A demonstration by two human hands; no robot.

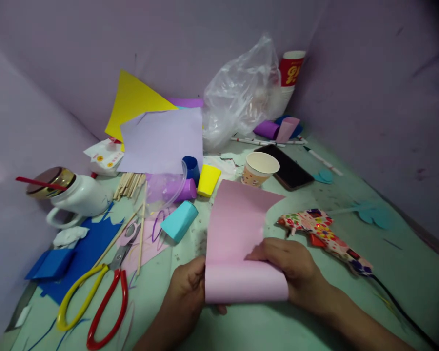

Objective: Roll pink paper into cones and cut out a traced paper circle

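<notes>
A pink sheet of paper (237, 229) lies in front of me with its near edge rolled up toward me. My left hand (186, 287) grips the roll's left end, fingers tucked under and behind it. My right hand (289, 268) presses on the right side, fingers curled over the paper. Just right of my right hand lies a flower-patterned glue gun (325, 234) with a black cord.
Red-and-yellow scissors (98, 297) and wooden sticks (131, 185) lie at left on the green table (388, 263). Small paper rolls in cyan (179, 221), yellow (208, 179), purple and blue, a paper cup (259, 169), a phone (289, 168), a white jug (73, 195), coloured sheets and a plastic bag (237, 97) stand behind.
</notes>
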